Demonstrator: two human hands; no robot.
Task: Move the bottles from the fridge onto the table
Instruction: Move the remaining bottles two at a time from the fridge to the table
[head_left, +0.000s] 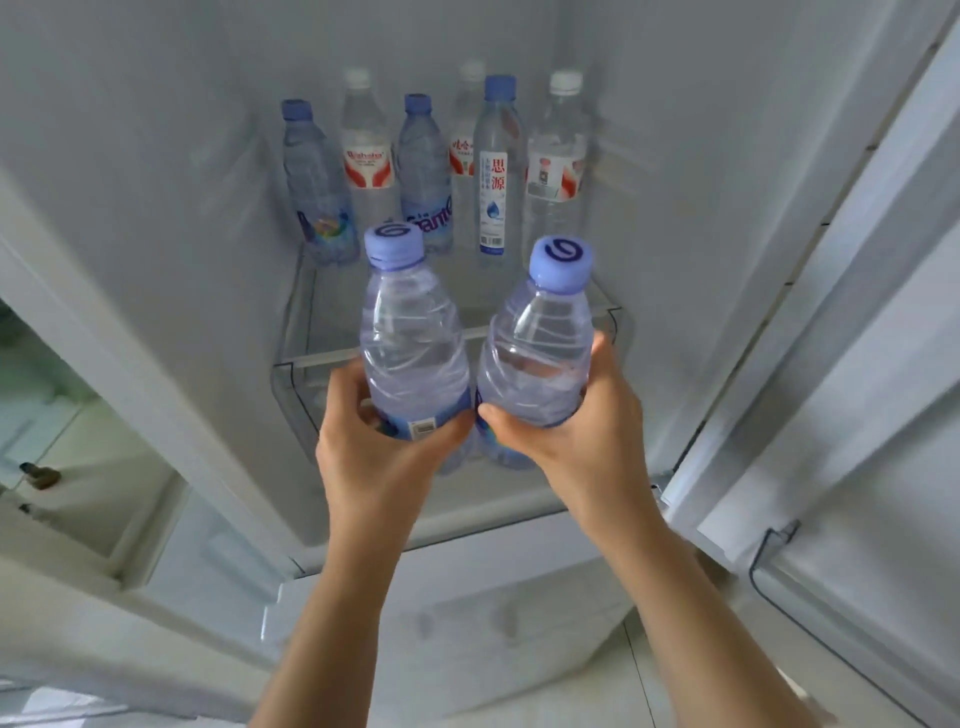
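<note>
- Head view is showing both hands reaching into the open fridge (156, 182), each one gripping a water bottle.
- The left hand (384, 447) is wrapping around the lower body of the left bottle (410, 343), fingers curling over its label.
- The right hand (576, 431) is clasping the right bottle (535, 353) low on its body, thumb lying across the front.
- Both held bottles are standing roughly upright with lilac caps, their sides touching, in front of the clear shelf (296, 364).
- Six more bottles are standing at the back of that shelf: three with blue caps, including a tall slim bottle (493, 171), and three with white caps.
- The fridge door (857, 364) is hanging open at the right.
</note>
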